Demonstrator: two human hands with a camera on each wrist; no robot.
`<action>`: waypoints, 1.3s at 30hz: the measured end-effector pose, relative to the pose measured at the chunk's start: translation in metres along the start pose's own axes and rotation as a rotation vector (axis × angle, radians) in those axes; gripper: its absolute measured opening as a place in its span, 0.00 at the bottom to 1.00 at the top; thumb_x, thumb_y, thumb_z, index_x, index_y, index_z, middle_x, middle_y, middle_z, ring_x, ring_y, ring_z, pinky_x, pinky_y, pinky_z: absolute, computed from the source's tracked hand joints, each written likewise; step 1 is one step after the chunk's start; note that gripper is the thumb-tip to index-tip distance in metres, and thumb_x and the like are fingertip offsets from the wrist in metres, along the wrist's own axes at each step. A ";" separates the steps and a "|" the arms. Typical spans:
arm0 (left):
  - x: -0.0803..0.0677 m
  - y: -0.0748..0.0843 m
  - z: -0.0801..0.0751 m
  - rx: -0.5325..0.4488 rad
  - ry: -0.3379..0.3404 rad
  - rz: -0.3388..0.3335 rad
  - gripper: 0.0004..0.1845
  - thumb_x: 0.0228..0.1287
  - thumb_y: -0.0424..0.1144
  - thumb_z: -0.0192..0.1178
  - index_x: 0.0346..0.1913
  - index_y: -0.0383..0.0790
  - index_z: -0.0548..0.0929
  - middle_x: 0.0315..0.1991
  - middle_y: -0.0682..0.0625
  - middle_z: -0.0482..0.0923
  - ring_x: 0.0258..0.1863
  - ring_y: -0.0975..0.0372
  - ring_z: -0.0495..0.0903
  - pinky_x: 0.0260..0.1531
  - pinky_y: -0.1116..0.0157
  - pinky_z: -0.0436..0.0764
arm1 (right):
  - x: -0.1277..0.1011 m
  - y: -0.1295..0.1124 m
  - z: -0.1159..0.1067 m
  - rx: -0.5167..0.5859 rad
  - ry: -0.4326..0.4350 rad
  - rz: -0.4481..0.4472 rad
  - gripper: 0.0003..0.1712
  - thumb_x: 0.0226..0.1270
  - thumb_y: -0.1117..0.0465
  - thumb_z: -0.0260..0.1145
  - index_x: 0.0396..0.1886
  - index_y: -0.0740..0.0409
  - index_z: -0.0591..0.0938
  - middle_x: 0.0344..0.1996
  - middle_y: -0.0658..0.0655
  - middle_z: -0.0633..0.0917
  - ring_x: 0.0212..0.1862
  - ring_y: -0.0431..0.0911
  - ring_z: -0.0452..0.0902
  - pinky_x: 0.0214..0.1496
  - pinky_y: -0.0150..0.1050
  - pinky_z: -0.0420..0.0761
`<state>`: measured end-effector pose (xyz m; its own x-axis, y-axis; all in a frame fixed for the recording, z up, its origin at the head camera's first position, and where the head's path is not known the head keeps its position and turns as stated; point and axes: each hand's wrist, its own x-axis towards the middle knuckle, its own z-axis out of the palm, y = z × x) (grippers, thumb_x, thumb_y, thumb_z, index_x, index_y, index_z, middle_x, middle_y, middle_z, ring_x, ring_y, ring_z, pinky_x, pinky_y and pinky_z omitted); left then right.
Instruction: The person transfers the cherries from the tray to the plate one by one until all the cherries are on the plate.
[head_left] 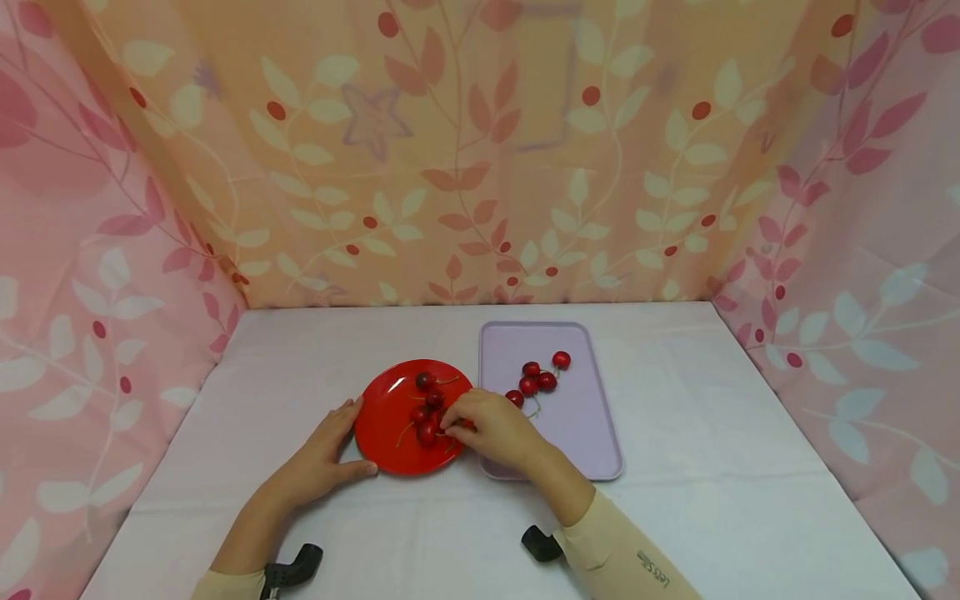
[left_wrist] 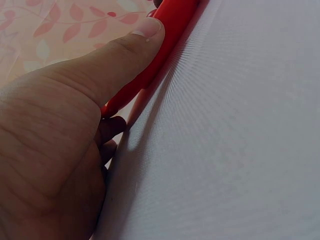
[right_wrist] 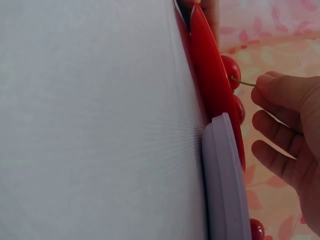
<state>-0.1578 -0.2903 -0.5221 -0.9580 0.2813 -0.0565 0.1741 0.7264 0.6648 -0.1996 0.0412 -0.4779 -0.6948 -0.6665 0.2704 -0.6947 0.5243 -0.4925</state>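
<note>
Cherries [head_left: 429, 414] on the plate [head_left: 382, 433]: right hand [head_left: 491, 427] pinches one stem, mid-pick; left hand [head_left: 318, 454] steadies the rim, fingers straight. Next likely needs a clean lift towards the tray [head_left: 585, 433].

Right hand [head_left: 491, 427] hides some plate [head_left: 386, 442] cherries [head_left: 427, 432].

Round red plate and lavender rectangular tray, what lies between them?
Nothing: the round red plate and lavender rectangular tray sit edge to edge, seen in the head and right wrist views.

White-clothed table [head_left: 712, 467] bears red plate [head_left: 382, 433] and lilac tray [head_left: 592, 433].
</note>
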 end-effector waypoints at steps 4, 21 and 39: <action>0.000 0.000 0.000 -0.002 -0.002 0.001 0.62 0.51 0.63 0.75 0.83 0.47 0.52 0.83 0.43 0.50 0.82 0.43 0.44 0.74 0.32 0.52 | 0.000 -0.001 0.000 0.011 -0.007 -0.003 0.06 0.67 0.56 0.74 0.43 0.42 0.89 0.37 0.37 0.86 0.44 0.34 0.78 0.50 0.29 0.81; 0.000 0.001 -0.002 0.001 -0.009 -0.014 0.63 0.51 0.63 0.75 0.83 0.48 0.51 0.83 0.43 0.50 0.82 0.42 0.44 0.73 0.32 0.52 | 0.003 -0.005 0.000 -0.033 -0.054 -0.018 0.06 0.67 0.54 0.74 0.42 0.41 0.89 0.35 0.35 0.84 0.41 0.32 0.76 0.48 0.26 0.80; 0.001 0.001 -0.002 -0.014 -0.017 -0.006 0.62 0.52 0.63 0.75 0.83 0.47 0.51 0.83 0.43 0.49 0.82 0.43 0.43 0.74 0.32 0.50 | -0.011 -0.011 -0.043 -0.096 0.018 -0.022 0.07 0.66 0.58 0.74 0.43 0.47 0.90 0.39 0.40 0.87 0.47 0.38 0.80 0.54 0.35 0.82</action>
<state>-0.1589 -0.2903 -0.5203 -0.9549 0.2877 -0.0734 0.1649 0.7196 0.6745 -0.1919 0.0656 -0.4403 -0.6820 -0.6691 0.2953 -0.7237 0.5590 -0.4047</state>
